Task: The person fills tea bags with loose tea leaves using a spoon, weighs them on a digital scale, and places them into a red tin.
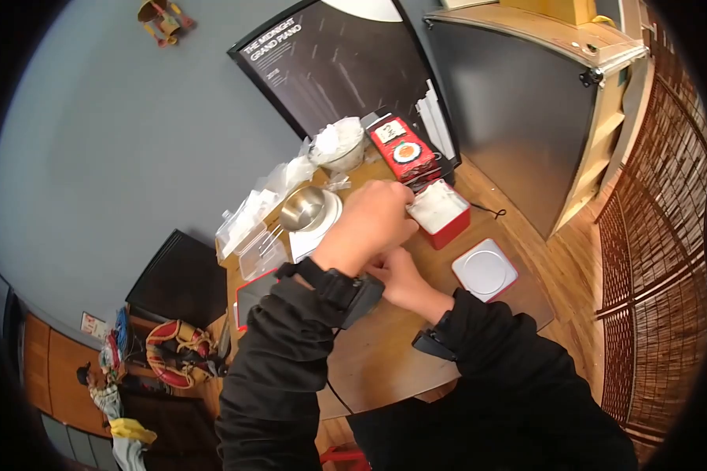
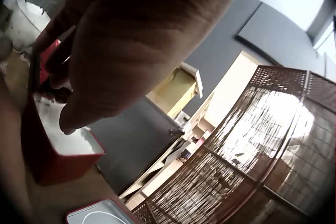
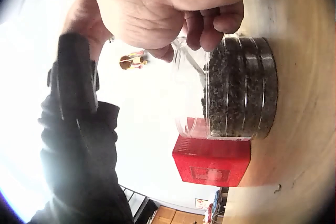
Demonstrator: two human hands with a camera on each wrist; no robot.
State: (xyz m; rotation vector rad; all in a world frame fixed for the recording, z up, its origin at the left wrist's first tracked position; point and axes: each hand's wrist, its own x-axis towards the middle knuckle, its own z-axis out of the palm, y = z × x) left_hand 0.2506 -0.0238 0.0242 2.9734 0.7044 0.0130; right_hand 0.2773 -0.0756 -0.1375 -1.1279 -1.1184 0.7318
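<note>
Fingers bent, my left hand (image 1: 369, 220) holds the edge of an open red tin (image 1: 451, 228), lined with crinkled white material (image 2: 60, 121); its thumb overlaps the opening in the left wrist view. Under the left forearm, my right hand (image 1: 404, 282) has its fingers curled at the mouth of a clear ribbed jar (image 3: 239, 87). Dark loose leaves fill much of that jar. A thin spoon-like handle (image 3: 193, 61) slants from the right fingertips into the jar. In the head view the jar is hidden behind the hands and arms.
A square lid (image 1: 485, 270) lies right of the tin. Left are a steel scoop (image 1: 302, 208) on a white scale (image 1: 330, 212), a clear plastic box (image 1: 263, 255) and a red box (image 3: 212, 163). Behind stand a bowl of white wrapping (image 1: 342, 145) and a red package (image 1: 404, 149).
</note>
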